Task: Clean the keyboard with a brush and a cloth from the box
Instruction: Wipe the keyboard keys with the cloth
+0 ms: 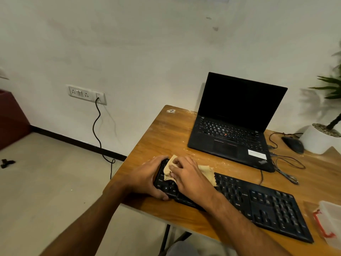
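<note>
Keyboard (258,206): lower centre on the table (166,133), long axis running from centre down to lower right.
Left hand (147,180): my fingers grip its left end.
Right hand (190,175): my fingers press the cloth (207,172) onto the keys.
Around: laptop (234,124) behind, box (330,222) at lower right.
Edge: table's left edge just beside my left hand.

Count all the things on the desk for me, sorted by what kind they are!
Keyboards: 1, the black keyboard
Laptops: 1, the laptop
Cloths: 1, the tan cloth
Mice: 1, the mouse
Boxes: 1, the plastic box
Plant pots: 1, the white pot
Total: 6
</note>
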The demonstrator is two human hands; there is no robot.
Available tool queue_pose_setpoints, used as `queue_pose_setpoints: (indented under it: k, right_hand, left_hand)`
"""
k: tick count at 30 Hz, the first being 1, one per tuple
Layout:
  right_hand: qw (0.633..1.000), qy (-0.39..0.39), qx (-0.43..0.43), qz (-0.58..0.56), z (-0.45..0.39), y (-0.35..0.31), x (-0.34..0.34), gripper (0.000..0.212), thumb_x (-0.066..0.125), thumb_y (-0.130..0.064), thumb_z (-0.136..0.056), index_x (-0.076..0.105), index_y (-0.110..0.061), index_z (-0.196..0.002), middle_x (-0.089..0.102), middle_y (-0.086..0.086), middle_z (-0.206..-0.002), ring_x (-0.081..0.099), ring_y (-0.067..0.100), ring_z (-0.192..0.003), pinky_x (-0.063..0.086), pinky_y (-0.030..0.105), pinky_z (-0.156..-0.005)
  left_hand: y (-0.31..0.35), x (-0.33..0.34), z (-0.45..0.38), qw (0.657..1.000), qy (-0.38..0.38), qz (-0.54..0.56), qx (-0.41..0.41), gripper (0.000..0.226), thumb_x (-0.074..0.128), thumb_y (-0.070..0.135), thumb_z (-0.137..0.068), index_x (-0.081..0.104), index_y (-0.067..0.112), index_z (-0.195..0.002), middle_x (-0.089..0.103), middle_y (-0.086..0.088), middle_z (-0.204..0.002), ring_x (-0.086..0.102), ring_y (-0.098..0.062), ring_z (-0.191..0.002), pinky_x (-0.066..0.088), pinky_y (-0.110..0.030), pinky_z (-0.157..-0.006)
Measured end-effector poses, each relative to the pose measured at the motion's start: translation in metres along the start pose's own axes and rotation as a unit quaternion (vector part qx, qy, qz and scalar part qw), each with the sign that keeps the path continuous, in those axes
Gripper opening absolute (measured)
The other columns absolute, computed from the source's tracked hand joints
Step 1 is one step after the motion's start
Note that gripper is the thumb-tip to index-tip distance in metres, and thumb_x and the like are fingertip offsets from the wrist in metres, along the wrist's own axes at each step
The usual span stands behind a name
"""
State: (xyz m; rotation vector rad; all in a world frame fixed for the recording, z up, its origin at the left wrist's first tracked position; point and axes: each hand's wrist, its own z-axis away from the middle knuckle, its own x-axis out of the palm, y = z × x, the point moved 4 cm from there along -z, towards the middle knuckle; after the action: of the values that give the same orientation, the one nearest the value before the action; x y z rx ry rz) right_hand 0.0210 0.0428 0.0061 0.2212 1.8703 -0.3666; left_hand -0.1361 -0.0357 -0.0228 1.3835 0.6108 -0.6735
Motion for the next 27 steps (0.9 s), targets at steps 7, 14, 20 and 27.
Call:
queue_pose_setpoints:
  k: [7, 14, 20, 27]
  right_hand:
    - [0.999, -0.028, 0.044, 0.007, 0.000, 0.013, -0.003, 0.049, 0.047, -0.061, -0.096, 0.057, -0.038, -0.138, 0.043, -0.003, -0.144, 0.033, 0.019, -0.134, 0.034, 0.046, -0.105]
    - [1.000, 0.020, -0.006, 0.014, -0.012, 0.014, 0.003, 0.027, 0.063, -0.026, -0.097, 0.072, -0.018, -0.121, 0.062, 0.004, -0.119, 0.050, 0.020, -0.111, 0.048, 0.035, -0.094]
    - [1.000, 0.010, 0.028, 0.003, -0.034, 0.007, 0.003, 0.028, 0.060, -0.006, -0.095, 0.068, -0.013, -0.120, 0.060, 0.003, -0.110, 0.050, 0.021, -0.107, 0.045, 0.035, -0.093]
    - [0.997, -0.039, -0.061, -0.006, -0.016, -0.022, -0.004, 0.043, 0.074, -0.015, -0.084, 0.064, -0.015, -0.127, 0.055, 0.003, -0.124, 0.044, 0.020, -0.120, 0.043, 0.033, -0.102]
  left_hand:
    - [-0.004, 0.001, -0.003, 1.000, -0.001, 0.000, 0.023, 0.137, 0.092, 0.069, -0.054, 0.014, 0.038, -0.161, 0.036, 0.019, -0.157, 0.039, -0.005, -0.142, 0.042, -0.038, -0.119]
    - [-0.003, 0.001, -0.004, 0.999, 0.014, -0.009, 0.029, 0.135, 0.094, 0.066, -0.054, 0.015, 0.040, -0.160, 0.038, 0.020, -0.155, 0.042, -0.004, -0.141, 0.044, -0.038, -0.117]
    - [-0.006, 0.002, -0.005, 1.000, 0.012, -0.015, 0.018, 0.148, 0.092, 0.070, -0.052, 0.002, 0.035, -0.164, 0.030, 0.014, -0.165, 0.034, -0.007, -0.149, 0.037, -0.039, -0.123]
    - [-0.006, 0.000, -0.004, 0.999, 0.029, -0.005, 0.033, 0.139, 0.098, 0.055, -0.060, 0.011, 0.027, -0.164, 0.037, 0.011, -0.162, 0.037, -0.003, -0.144, 0.036, -0.027, -0.121]
